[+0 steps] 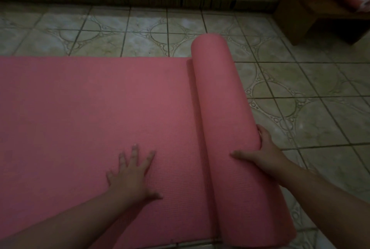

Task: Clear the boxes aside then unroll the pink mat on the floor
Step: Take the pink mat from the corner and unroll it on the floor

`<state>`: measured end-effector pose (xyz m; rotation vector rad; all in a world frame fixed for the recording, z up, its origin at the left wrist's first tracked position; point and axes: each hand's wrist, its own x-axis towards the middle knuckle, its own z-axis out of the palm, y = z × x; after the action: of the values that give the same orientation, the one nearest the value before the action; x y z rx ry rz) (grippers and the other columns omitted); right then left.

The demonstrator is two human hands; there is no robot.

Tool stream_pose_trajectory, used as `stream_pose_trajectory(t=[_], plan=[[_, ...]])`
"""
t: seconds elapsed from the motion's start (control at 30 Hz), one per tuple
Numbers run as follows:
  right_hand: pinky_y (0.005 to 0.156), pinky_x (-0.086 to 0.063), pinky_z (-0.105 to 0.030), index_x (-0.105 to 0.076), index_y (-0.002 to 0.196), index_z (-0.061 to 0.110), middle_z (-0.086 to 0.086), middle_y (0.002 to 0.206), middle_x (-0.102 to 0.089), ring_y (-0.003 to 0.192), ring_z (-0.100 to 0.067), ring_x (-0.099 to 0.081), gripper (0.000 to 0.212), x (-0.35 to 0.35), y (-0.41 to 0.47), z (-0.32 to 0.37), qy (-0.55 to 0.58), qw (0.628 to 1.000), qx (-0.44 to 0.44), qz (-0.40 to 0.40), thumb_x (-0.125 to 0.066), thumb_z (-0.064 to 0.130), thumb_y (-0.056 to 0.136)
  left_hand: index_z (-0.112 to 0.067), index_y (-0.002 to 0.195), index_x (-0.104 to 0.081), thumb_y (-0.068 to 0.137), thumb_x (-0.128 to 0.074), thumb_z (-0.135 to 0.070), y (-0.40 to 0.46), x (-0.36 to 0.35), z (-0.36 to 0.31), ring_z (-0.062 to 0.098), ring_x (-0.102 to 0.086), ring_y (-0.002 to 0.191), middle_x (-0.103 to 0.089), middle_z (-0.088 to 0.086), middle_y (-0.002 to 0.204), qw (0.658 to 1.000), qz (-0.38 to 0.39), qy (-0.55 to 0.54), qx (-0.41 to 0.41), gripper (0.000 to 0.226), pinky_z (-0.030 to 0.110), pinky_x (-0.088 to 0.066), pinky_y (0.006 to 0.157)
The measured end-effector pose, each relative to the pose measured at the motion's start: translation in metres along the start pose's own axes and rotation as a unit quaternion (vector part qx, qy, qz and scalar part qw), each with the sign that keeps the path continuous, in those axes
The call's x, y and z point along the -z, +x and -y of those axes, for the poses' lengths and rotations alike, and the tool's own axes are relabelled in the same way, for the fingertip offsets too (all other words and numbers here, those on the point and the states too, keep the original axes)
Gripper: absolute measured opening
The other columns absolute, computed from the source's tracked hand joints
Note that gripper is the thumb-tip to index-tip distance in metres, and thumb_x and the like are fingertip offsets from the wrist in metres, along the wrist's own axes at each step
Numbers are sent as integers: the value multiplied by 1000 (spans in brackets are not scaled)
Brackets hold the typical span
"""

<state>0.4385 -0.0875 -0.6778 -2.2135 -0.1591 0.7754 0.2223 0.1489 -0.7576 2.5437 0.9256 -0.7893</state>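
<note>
Patterned floor tiles — pink mat half-unrolled.

Single view, head-worn wide-angle camera. Looks forward and steeply down from above, close over floor. Both forearms enter from bottom edge; left hand and right hand lie in lower half of frame. Pink mat fills left and centre. Wall base runs along top edge; wooden bench sits in top right corner. Edges bend slightly from wide lens. No second view to compare.

Patterned tile floor (dim light)
</note>
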Motion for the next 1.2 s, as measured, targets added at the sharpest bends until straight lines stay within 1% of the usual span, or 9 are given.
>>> stream_pose_trajectory(t=[0.13, 0.4, 0.63, 0.73, 0.8, 0.93, 1.0, 1.13, 1.2], plan=[[100, -47, -43, -22, 146, 34, 5, 126, -55, 109, -17, -59, 130, -10, -3, 1, 0, 1000, 9, 4, -89, 51, 35, -56, 137, 21, 50, -65, -80, -2, 0, 11, 35, 17, 144, 35, -4, 152, 1000, -12, 9, 5, 124, 66, -16, 110], [100, -47, -38, -18, 147, 33, 6, 129, -56, 109, -15, -60, 128, -58, -17, 16, -5, 998, 40, 47, -88, 52, 42, -54, 137, 21, 49, -67, -79, -11, 10, 62, 39, 4, 145, 30, -2, 155, 998, -9, 37, 45, 127, 58, -28, 110], [93, -40, -26, -6, 151, 25, -3, 139, -46, 113, -17, -52, 126, -47, -17, 11, 42, 997, -14, 61, -90, 29, 57, -35, 147, 14, 66, -77, -48, -8, 15, 43, 45, 1, 143, 18, 21, 155, 996, 32, 17, 85, 122, 47, -19, 118], [96, -44, -33, -9, 150, 33, -10, 145, -40, 122, -23, -49, 138, -18, -12, -2, 63, 996, -54, 17, -92, 42, 40, -33, 149, 10, 82, -65, -32, -2, 17, 25, 43, 4, 144, 18, 19, 156, 998, 15, -41, 50, 101, 47, -16, 118], [85, -43, -29, -26, 147, 31, -12, 146, -36, 119, -20, -46, 108, -4, -11, -6, 76, 996, -45, -32, -87, 29, 57, -33, 149, 9, 86, -61, -33, 0, 19, 13, 41, 6, 145, 18, 17, 157, 996, -13, -88, 7, 94, 46, -15, 118], [45, -40, -4, -52, 127, 19, -2, 110, -62, 69, 0, -60, 41, 10, -17, -6, 112, 993, -33, -6, -63, 20, 88, -40, 148, 6, 81, -56, -59, 4, 21, -7, 37, 9, 146, 18, 10, 158, 996, -36, -73, -27, 93, 50, -14, 118], [41, -40, -6, -47, 130, 24, 8, 101, -63, 60, 8, -61, 52, 7, -21, -4, 124, 991, -44, 39, -69, 34, 84, -45, 146, 7, 73, -55, -70, 8, 20, -10, 35, 11, 146, 21, 4, 158, 999, -20, -39, -24, 99, 56, -17, 115], [75, -47, -20, -20, 149, 31, 6, 129, -54, 102, -4, -61, 142, -5, -19, -19, 128, 987, -35, 95, -88, 61, 27, -50, 142, 14, 55, -63, -79, 11, 15, -6, 38, 16, 144, 31, 1, 154, 1000, 19, -11, -17, 120, 63, -16, 111], [79, -46, -20, -15, 148, 36, 7, 133, -49, 106, -2, -56, 141, -11, -17, -22, 128, 986, -17, 105, -89, 51, 30, -51, 140, 18, 50, -67, -79, 12, 12, -5, 39, 17, 143, 34, 1, 153, 1000, 13, 8, -16, 127, 63, -17, 111]])
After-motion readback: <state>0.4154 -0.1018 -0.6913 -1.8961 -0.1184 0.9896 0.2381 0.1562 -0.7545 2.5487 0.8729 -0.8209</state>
